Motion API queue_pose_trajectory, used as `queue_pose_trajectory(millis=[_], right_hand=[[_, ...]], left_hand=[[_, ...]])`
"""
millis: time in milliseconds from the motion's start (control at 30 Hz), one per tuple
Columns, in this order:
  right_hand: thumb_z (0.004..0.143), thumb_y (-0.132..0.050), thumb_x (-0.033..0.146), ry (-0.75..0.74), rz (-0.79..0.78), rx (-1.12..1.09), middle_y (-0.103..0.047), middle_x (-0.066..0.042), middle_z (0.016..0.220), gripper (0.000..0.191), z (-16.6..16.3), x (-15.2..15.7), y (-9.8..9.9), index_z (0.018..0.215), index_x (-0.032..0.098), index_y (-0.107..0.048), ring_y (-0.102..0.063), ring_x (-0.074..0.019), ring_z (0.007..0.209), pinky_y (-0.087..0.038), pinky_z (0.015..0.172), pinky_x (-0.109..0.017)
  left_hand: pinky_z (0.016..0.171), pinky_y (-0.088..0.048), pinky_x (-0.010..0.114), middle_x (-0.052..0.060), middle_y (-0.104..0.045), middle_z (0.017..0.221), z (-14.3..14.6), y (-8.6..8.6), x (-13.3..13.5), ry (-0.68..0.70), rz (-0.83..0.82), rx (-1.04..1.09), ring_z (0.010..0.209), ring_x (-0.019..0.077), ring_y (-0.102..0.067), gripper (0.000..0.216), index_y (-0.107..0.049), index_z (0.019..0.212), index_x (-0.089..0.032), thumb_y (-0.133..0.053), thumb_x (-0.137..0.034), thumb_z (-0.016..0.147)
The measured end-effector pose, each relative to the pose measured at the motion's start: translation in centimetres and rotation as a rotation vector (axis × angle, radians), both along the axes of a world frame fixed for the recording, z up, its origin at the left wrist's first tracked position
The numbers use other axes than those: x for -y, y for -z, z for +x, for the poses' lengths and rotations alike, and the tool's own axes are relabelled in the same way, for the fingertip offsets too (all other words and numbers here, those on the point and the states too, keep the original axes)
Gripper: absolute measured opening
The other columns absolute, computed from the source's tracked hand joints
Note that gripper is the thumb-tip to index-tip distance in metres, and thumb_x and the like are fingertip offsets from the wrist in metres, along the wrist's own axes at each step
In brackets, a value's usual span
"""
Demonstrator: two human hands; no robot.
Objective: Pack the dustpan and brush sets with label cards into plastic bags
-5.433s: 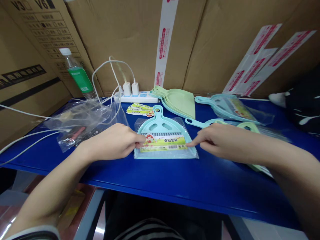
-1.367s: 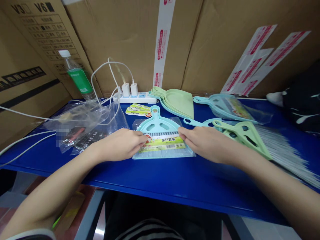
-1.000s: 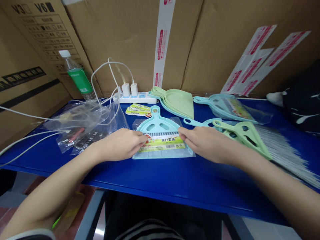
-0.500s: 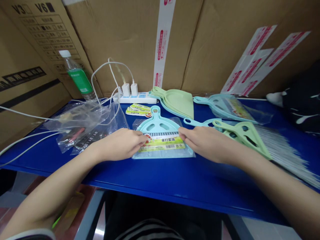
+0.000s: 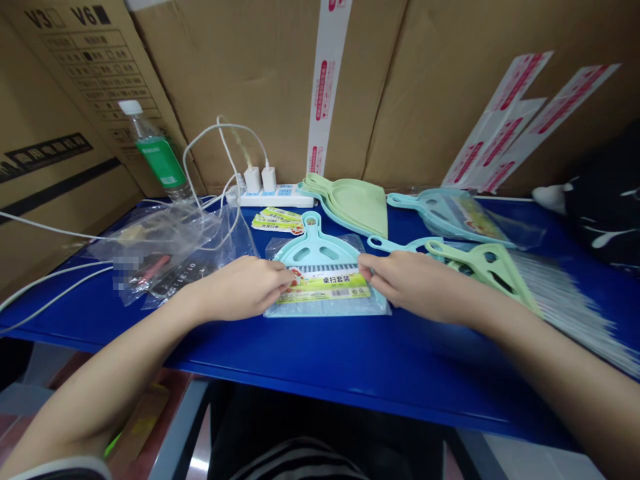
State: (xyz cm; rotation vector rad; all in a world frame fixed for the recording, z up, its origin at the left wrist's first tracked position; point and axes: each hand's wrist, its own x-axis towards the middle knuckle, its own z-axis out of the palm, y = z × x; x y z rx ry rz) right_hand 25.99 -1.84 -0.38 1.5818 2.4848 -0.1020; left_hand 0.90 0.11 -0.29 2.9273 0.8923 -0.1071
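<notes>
A light blue dustpan set [image 5: 320, 253] in a clear plastic bag lies flat on the blue table [image 5: 350, 360], with a yellow-green label card [image 5: 327, 285] across its front. My left hand [image 5: 240, 288] rests curled on the bag's left edge, fingertips pinching near the label's left end. My right hand [image 5: 415, 287] lies on the bag's right edge, its fingers closed against the pan's right side.
Green dustpans [image 5: 357, 203] are stacked behind, with a bagged blue set [image 5: 460, 217] and a green brush [image 5: 493, 273] to the right. Loose label cards [image 5: 277, 220], a power strip [image 5: 273, 197], a bottle [image 5: 157, 153], clear bags [image 5: 160, 247] and cables lie to the left. Cardboard boxes wall the back.
Over five seconds my right hand slid from the label's right end up to the pan's right side, and the view shifted. In the last second almost nothing moved.
</notes>
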Motion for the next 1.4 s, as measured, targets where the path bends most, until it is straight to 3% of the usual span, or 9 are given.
queue_pose_trajectory(millis=[300,500,800,1067,1400], right_hand=[[0.087,-0.033,0.019,0.003,-0.005,-0.087,-0.045,0.002,0.051,0.019,0.5,-0.2,-0.5,0.073,0.023,-0.045,-0.044,-0.0153,0.048,-0.024,0.049,-0.026],[0.085,-0.035,0.018,0.009,0.038,-0.113,-0.044,0.004,0.049,0.020,0.6,-0.3,-0.7,0.077,0.024,-0.051,-0.043,-0.0142,0.046,-0.023,0.049,-0.026],[0.087,-0.031,0.015,0.032,-0.009,-0.148,-0.065,-0.002,0.071,0.022,1.0,-0.4,-0.8,0.085,0.023,-0.051,-0.055,-0.0154,0.056,-0.031,0.052,-0.025],[0.088,-0.032,0.018,0.010,0.065,-0.112,-0.059,0.000,0.060,0.021,1.0,-0.2,-0.8,0.087,0.022,-0.053,-0.048,-0.0145,0.047,-0.026,0.048,-0.026],[0.089,-0.030,0.013,0.015,0.003,-0.103,-0.067,-0.003,0.074,0.022,1.0,-0.1,-1.0,0.091,0.022,-0.051,-0.058,-0.0166,0.059,-0.032,0.054,-0.027]], left_hand=[[0.051,-0.031,0.026,0.001,-0.059,0.072,0.0,0.1,0.0,0.001,0.007,-0.006,0.055,0.0123,-0.050,0.025,-0.054,0.076,-0.018,-0.036,-0.017,0.094],[0.051,-0.031,0.026,0.001,-0.061,0.073,0.0,0.0,0.0,-0.006,0.012,-0.014,0.055,0.0126,-0.051,0.025,-0.054,0.076,-0.019,-0.037,-0.017,0.094],[0.051,-0.032,0.025,0.001,-0.060,0.072,0.0,0.0,0.1,-0.003,0.015,-0.008,0.054,0.0120,-0.050,0.026,-0.054,0.076,-0.018,-0.035,-0.018,0.094],[0.052,-0.033,0.027,0.002,-0.061,0.073,0.0,-0.1,0.0,0.003,0.013,-0.004,0.056,0.0129,-0.051,0.027,-0.053,0.076,-0.019,-0.034,-0.018,0.094],[0.052,-0.032,0.027,0.002,-0.061,0.074,0.1,-0.2,0.1,-0.015,-0.003,-0.024,0.055,0.0134,-0.051,0.026,-0.054,0.077,-0.018,-0.036,-0.017,0.094]])
